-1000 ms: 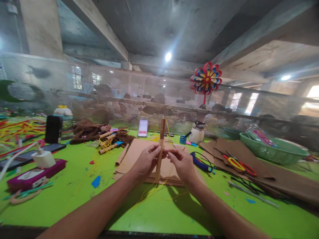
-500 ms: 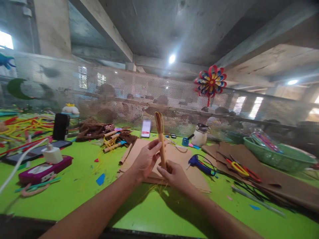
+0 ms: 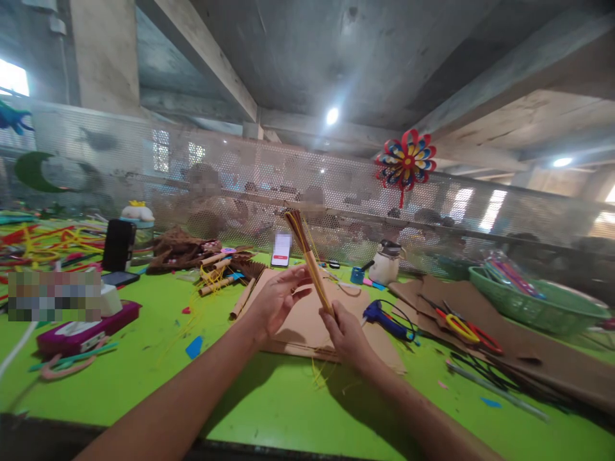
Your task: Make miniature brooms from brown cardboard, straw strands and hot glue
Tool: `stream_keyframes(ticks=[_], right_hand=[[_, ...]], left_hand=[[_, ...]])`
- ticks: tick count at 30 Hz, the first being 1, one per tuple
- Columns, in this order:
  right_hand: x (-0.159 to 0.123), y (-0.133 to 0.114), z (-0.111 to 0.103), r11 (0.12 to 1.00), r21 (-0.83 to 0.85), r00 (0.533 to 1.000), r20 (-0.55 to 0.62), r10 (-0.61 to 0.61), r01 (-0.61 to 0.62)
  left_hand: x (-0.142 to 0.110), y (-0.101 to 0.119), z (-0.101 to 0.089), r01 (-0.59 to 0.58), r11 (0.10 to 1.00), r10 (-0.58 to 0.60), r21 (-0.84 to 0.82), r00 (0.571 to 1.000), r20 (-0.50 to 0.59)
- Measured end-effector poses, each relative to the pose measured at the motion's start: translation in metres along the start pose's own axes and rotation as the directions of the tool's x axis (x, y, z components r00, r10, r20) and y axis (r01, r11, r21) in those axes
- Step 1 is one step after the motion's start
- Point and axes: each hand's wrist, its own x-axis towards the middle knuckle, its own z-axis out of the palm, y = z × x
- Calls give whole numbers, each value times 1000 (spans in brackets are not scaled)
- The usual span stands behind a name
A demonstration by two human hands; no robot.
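Note:
A brown paper tube with yellow strings and a dark brown fringed bundle at its top end tilts up and to the left. My right hand grips its lower end. My left hand is beside the tube with its fingers apart, curving toward it but not wrapped round it. Below both hands lies a stack of brown paper sheets on the green table. Loose yellow strings hang under my right hand.
A blue glue gun and scissors lie to the right, near a green basket. More paper tubes sit at the back left, beside a lit phone. A purple power strip is at the left.
The tube has tilted further left at its top, and its fringed end has spread. My left hand has let go of it, while my right hand has shifted slightly right.

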Motion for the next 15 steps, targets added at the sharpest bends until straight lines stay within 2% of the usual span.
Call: stream_keyframes(ticks=[2, 4, 5, 7, 8, 9, 10, 11, 12, 15], right_hand=[[2, 4, -6, 992, -124, 1000, -18, -2, -1], [5, 9, -11, 963, -267, 1000, -22, 15, -21], [6, 11, -14, 941, -336, 999, -17, 34, -38], [8, 16, -17, 890, -451, 997, 7, 81, -69], [9, 18, -18, 865, -497, 995, 23, 102, -77], [9, 19, -19, 840, -536, 992, 39, 121, -82], [9, 20, -19, 818, -570, 989, 58, 138, -81], [9, 20, -19, 799, -598, 985, 81, 150, -72], [8, 20, -19, 781, -621, 982, 102, 157, -60], [6, 17, -18, 743, -669, 976, 151, 155, -15]], left_hand=[[4, 3, -7, -5, 993, 22, 118, 988, -151], [7, 10, -13, -106, 970, 172, 219, 935, -310], [7, 15, -14, -211, 918, 337, 335, 861, -382], [4, 25, -12, -373, 757, 611, 536, 695, -378], [0, 30, -9, -428, 675, 695, 600, 643, -323], [-4, 33, -4, -465, 597, 751, 654, 612, -250], [-9, 34, 2, -493, 526, 781, 693, 603, -163], [-14, 34, 7, -514, 471, 776, 717, 628, -60], [-17, 33, 12, -526, 431, 740, 734, 671, 47], [-19, 23, 21, -577, 340, 524, 743, 772, 361]])
